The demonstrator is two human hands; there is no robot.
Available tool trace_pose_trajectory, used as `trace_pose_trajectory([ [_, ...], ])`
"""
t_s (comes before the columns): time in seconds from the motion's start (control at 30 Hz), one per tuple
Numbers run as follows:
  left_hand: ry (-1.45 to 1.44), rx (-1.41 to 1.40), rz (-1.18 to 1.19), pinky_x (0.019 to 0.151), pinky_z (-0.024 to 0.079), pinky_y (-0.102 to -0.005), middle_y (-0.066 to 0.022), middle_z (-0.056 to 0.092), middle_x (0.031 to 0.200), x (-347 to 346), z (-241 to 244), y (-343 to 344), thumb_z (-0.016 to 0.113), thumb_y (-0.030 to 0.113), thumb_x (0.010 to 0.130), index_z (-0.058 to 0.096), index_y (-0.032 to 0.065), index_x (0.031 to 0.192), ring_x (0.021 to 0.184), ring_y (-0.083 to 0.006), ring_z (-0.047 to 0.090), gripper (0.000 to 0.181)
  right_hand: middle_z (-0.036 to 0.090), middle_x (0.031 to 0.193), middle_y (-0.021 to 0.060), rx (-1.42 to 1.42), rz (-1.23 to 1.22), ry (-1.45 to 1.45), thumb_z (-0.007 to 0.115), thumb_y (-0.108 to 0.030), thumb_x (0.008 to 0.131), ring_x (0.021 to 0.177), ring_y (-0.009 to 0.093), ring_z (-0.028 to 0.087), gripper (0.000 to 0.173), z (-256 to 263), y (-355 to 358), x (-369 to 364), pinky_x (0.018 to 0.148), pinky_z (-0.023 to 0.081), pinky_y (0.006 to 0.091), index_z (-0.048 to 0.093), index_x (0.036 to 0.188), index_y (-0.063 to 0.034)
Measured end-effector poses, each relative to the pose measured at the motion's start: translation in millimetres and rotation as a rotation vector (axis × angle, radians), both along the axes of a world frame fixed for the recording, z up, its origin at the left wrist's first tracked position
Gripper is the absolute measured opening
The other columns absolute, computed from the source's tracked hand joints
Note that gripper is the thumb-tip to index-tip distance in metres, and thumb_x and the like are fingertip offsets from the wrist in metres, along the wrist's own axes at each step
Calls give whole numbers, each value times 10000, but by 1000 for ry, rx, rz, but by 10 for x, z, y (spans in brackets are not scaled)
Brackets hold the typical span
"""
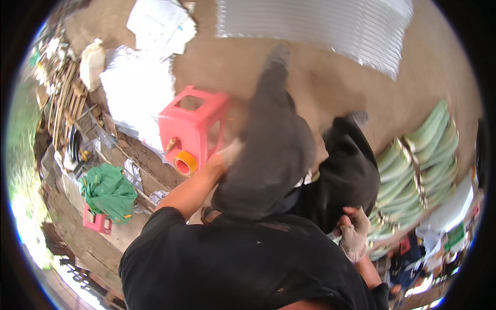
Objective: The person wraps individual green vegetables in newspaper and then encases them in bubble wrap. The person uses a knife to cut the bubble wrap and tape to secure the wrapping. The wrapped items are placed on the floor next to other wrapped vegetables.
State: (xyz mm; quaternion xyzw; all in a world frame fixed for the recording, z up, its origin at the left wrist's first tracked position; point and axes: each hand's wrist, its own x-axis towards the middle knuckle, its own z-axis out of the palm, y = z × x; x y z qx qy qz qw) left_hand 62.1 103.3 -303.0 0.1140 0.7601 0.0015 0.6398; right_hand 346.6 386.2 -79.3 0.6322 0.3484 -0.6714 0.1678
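My left hand (231, 153), in a pale glove, is blurred beside my dark-trousered leg (267, 155); its fingers are hard to make out. Close to its left stands a pink plastic stool (184, 130). A roll of yellow tape (185, 163) and a small tool with a brown handle (171, 144) rest on the stool. At my right side, my right hand (354, 232) wears a knit glove that leaves the fingertips bare. Its fingers curl in towards the thumb near my other knee (348, 174), and I see nothing clearly held in them.
Bundles of long green leaves (418, 170) lie on the ground at right. Silvery ribbed sheeting (317, 31) spreads ahead; white sheets (139, 89) and sacks (162, 27) lie at left. A green bag (108, 192) covers another pink stool (97, 221). Wood scraps (66, 104) pile up beyond.
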Motion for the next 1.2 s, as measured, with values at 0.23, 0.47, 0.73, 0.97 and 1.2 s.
trace_pose_trajectory([
  [0.23, 55, 291, -97, 840, 526, -409, -153, 715, 1078, 135, -275, -145, 532, 203, 939, 694, 10, 1085, 978, -300, 673, 291, 530, 720, 30, 472, 195, 296, 502, 12, 971, 502, 94, 495, 183, -219, -827, 67, 465, 406, 233, 546, 1147, -2],
  [0.47, 67, 617, -157, 829, 528, -410, -155, 720, 1061, 169, -1, -448, 551, 183, 920, 706, 7, 1065, 959, -289, 677, 276, 524, 792, 31, 751, 1, 374, 505, -6, 969, 502, 71, 423, 232, -266, -1622, -108, 440, 343, 223, 576, 1190, -4],
  [0.73, 10, 852, 225, 821, 531, -417, -159, 726, 975, -100, 122, -1011, 578, 160, 880, 737, 6, 965, 934, -275, 684, 237, 536, 812, 34, 835, 176, 278, 554, -64, 984, 508, 61, 438, 248, -205, -1899, -491, 445, 348, 209, 555, 1216, 22],
  [0.97, 502, 708, 716, 943, 534, -379, -205, 731, 1078, -2129, 430, -1098, 615, 242, 812, 757, 55, 1052, 1066, -334, 697, 336, 520, 777, 14, 860, 45, 152, 579, -108, 994, 483, 48, 389, 229, 28, -1927, -477, 431, 320, 208, 579, 1202, -13],
  [1.2, 792, 162, 328, 1014, 490, -459, -259, 678, 1187, -4029, -1226, -950, 631, 455, 852, 686, 43, 1194, 1157, -388, 643, 539, 537, 837, 10, 721, -84, -229, 683, -190, 943, 637, 92, 457, 249, -28, -1415, -778, 527, 396, 268, 594, 1136, -61],
])
